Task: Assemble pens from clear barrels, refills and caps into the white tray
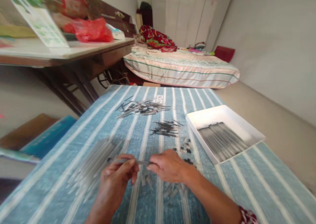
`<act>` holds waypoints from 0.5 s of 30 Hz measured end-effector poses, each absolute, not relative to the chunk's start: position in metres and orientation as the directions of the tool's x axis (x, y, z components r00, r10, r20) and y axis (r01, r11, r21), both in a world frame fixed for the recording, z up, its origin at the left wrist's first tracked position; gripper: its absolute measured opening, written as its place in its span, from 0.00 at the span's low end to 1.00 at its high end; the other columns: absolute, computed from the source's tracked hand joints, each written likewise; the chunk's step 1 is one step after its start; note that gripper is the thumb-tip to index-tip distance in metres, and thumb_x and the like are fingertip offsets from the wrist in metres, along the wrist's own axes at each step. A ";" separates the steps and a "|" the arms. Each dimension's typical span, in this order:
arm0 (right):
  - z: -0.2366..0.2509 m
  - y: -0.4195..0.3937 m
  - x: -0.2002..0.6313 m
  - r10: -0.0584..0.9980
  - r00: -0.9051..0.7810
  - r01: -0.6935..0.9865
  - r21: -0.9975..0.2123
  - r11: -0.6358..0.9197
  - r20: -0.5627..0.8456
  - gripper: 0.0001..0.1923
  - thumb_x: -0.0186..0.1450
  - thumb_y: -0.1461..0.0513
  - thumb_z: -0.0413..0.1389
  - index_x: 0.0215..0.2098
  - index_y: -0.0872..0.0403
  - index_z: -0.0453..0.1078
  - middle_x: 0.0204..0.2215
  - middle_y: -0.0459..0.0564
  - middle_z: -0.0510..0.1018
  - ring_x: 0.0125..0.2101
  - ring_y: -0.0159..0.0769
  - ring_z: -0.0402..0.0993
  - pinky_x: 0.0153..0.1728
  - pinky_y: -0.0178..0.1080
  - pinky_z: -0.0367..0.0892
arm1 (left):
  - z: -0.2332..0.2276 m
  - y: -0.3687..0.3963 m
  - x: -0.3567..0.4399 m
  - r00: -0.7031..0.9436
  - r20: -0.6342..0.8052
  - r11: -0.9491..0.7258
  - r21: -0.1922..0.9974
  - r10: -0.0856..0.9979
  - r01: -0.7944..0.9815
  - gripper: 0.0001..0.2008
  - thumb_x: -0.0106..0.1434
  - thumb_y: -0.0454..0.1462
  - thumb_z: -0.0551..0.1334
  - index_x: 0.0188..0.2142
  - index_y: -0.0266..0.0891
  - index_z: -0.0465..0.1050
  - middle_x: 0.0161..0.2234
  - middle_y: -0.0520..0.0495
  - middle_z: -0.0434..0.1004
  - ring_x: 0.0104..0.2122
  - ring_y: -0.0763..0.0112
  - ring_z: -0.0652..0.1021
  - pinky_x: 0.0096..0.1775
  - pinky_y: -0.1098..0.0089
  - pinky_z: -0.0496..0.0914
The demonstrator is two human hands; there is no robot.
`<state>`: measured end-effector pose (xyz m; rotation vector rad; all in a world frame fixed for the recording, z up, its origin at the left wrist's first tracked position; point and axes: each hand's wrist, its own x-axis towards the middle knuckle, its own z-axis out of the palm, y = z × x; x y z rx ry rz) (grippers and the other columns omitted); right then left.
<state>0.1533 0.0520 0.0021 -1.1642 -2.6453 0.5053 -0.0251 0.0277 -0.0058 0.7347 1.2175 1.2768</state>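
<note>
Between my two hands a slim grey pen (142, 162) is held level above the table. My left hand (118, 173) pinches it near its dark left end, and the fingers of my right hand (166, 164) close round its right end. Left of my hands lies a pile of translucent pen barrels (98, 161), blurred. Beyond my hands are a bunch of dark refills (166, 128) and a looser heap of thin refills (145, 107). Small black and clear parts (186, 146) lie beside my right hand, with short clear caps (175, 189) below it.
An open white box (203, 145) holds a row of pens (222, 140) on the right of the striped tablecloth (138, 204). A side table (98, 48) with a red plastic bag (91, 30) stands at the left. Behind is a bed (182, 66).
</note>
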 end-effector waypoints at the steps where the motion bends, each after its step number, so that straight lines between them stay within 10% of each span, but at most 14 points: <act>1: 0.005 0.053 0.153 0.737 -0.675 0.684 -0.339 0.646 0.041 0.18 0.68 0.54 0.43 0.31 0.53 0.68 0.24 0.46 0.77 0.24 0.33 0.71 0.24 0.33 0.52 | -0.005 0.030 -0.026 -0.134 -0.268 0.220 0.930 0.954 -0.295 0.09 0.44 0.37 0.68 0.24 0.36 0.72 0.16 0.52 0.73 0.13 0.76 0.69 0.15 0.76 0.62; 9: 0.014 0.057 0.172 0.733 -0.648 0.692 -0.244 0.680 0.207 0.19 0.69 0.55 0.42 0.27 0.54 0.67 0.25 0.46 0.75 0.27 0.31 0.69 0.28 0.33 0.56 | 0.002 0.031 -0.023 -0.094 -0.267 0.251 0.956 0.959 -0.151 0.14 0.40 0.43 0.70 0.25 0.37 0.76 0.19 0.50 0.75 0.16 0.72 0.70 0.18 0.71 0.66; 15: 0.009 0.059 0.272 0.898 -0.248 0.897 -0.265 0.355 0.363 0.18 0.68 0.58 0.45 0.26 0.55 0.69 0.24 0.48 0.71 0.27 0.32 0.67 0.31 0.33 0.58 | -0.007 0.032 -0.031 -0.136 -0.207 0.206 0.978 0.969 -0.024 0.19 0.40 0.45 0.70 0.33 0.39 0.75 0.20 0.52 0.76 0.17 0.71 0.71 0.22 0.70 0.68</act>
